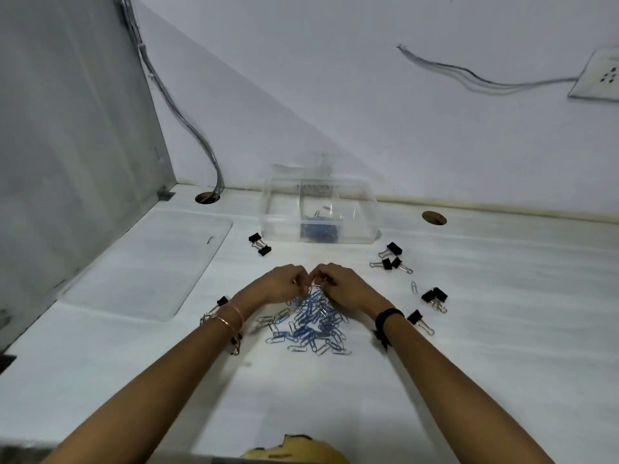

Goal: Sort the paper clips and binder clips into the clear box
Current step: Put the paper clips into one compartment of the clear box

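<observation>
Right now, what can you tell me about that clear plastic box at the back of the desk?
The clear box is a rectangular, see-through plastic container, open on top, with what looks like its lid raised behind it. It stands flat on the white desk, close to the wall. Inner dividers seem to split it; the middle section holds a small heap of blue paper clips.

I see the left hand (284,283) and right hand (339,283) close together, pinching a paper clip (315,281) over the blue pile of clips (313,324) on the table (502,329). Black binder clips (392,259) lie around. The clear box (281,226) sits behind.
</observation>
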